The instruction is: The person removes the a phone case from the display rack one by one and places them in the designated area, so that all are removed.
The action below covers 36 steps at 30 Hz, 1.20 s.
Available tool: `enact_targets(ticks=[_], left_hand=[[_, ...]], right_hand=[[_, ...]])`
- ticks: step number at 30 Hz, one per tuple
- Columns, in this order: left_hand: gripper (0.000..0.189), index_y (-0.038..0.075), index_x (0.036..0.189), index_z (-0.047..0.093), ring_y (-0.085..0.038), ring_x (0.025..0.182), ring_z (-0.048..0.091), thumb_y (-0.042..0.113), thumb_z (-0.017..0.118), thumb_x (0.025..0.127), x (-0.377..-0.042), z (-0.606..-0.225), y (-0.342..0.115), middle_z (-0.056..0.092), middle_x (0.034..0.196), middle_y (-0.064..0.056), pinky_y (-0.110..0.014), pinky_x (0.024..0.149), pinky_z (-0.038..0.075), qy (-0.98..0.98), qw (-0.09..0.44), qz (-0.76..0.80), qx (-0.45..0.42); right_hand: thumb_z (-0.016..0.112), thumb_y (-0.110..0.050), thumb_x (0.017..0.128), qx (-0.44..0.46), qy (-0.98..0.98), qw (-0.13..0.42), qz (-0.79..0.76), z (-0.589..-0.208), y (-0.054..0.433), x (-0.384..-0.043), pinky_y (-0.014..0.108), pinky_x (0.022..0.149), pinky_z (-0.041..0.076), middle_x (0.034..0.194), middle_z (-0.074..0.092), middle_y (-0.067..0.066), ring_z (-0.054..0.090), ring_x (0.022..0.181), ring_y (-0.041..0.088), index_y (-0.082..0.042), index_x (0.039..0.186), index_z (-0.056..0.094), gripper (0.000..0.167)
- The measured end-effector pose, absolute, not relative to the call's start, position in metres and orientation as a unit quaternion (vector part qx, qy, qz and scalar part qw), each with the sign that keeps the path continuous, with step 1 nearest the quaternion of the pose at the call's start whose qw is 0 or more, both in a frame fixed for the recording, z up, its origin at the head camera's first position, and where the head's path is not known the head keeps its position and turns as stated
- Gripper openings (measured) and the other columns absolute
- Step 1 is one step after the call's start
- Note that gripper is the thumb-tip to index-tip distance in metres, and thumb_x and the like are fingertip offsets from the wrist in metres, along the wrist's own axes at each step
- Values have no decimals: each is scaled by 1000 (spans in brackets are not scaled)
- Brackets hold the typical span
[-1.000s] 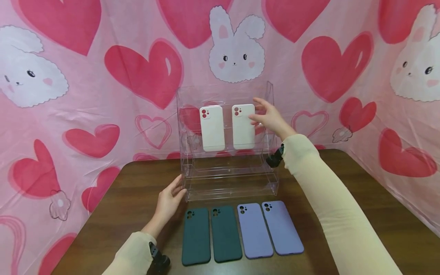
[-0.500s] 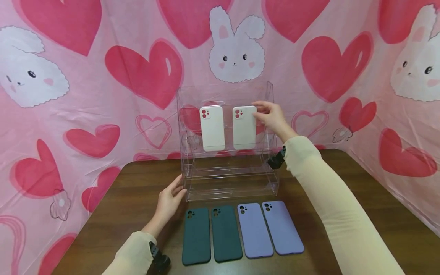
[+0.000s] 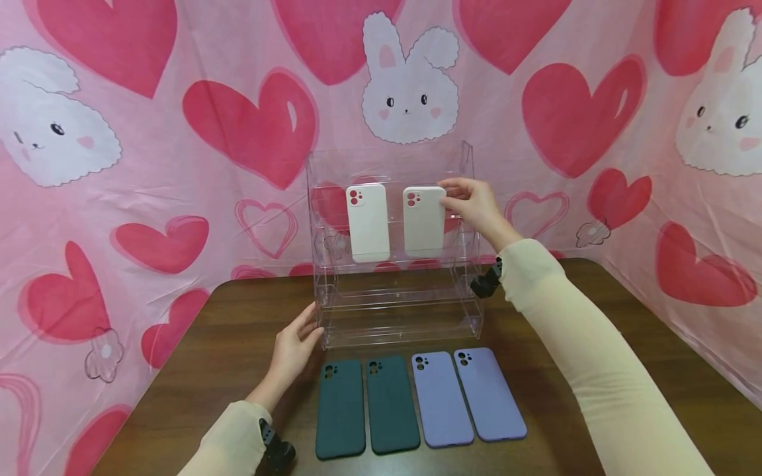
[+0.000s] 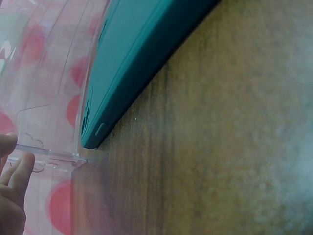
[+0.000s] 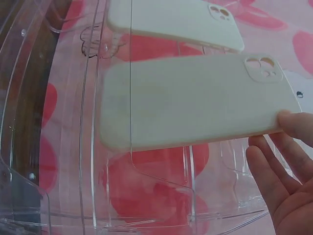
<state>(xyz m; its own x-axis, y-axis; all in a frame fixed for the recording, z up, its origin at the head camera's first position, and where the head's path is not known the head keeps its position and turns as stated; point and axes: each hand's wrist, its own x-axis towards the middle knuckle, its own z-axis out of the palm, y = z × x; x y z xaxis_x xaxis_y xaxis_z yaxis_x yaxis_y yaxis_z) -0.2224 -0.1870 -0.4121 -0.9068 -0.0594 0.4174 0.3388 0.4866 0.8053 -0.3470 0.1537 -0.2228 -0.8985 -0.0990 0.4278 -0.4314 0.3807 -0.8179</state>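
Observation:
A clear acrylic display stand (image 3: 395, 337) with stepped tiers stands on the table. Two white phone cases lean in an upper tier, camera cutouts at the top left. My right hand (image 3: 476, 206) pinches the right white phone case (image 3: 424, 221) at its upper right corner; its lower end sits behind the tier's clear lip (image 5: 130, 98). The left white phone case (image 3: 369, 225) stands beside it, untouched. Down at the stand's lower left corner, my left hand (image 3: 292, 350) holds the side edge between thumb and fingers. In the left wrist view only part of that hand (image 4: 12, 191) shows.
In front of the stand, two dark green phone cases (image 3: 340, 410) (image 3: 393, 404) and two lavender phone cases (image 3: 442, 400) (image 3: 490, 395) lie in a row on the wooden table (image 3: 238, 330). A pink heart-and-rabbit curtain (image 3: 250, 39) hangs behind.
The right white case's top has tipped and dropped slightly, and its face looks greyer. My right fingers have shifted from over its front to its corner. The left hand stays put.

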Motion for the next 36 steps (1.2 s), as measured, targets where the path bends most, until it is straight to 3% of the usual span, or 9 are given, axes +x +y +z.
enact_targets(ticks=[6,12,16,26,36], left_hand=[[55,4,134,47,-31,99,61,-6,64,83,-223,-413,-187,52,127,-17,-36,80,51,-839,199,-500,-85],[55,0,133,48,-34,97,61,-9,64,81,-224,-414,-187,52,126,-19,-36,79,51,-835,213,-499,-94],[54,1,133,48,-35,98,61,-8,64,81,-224,-413,-186,52,126,-19,-36,79,51,-833,212,-503,-93],[55,2,134,47,-33,99,60,-7,64,82,-223,-412,-187,51,128,-18,-36,80,50,-837,200,-502,-90],[55,3,134,47,-32,99,60,-6,64,83,-224,-413,-188,51,129,-17,-35,80,50,-837,196,-504,-88]], right_hand=[[65,-5,86,177,-799,172,548,-218,155,-340,20,65,52,103,63,16,59,82,15,-1,114,62,29],[65,-6,85,185,-778,173,575,-212,161,-331,28,73,54,103,62,14,61,84,16,-1,114,62,30],[66,-8,85,187,-781,172,570,-212,166,-324,26,69,54,101,62,13,60,82,17,0,114,61,30],[65,-8,86,193,-794,135,561,-227,183,-307,27,66,55,95,62,12,60,77,16,3,115,58,32],[63,-13,88,210,-792,75,568,-252,213,-293,32,70,55,96,62,8,62,79,16,5,119,53,38]])
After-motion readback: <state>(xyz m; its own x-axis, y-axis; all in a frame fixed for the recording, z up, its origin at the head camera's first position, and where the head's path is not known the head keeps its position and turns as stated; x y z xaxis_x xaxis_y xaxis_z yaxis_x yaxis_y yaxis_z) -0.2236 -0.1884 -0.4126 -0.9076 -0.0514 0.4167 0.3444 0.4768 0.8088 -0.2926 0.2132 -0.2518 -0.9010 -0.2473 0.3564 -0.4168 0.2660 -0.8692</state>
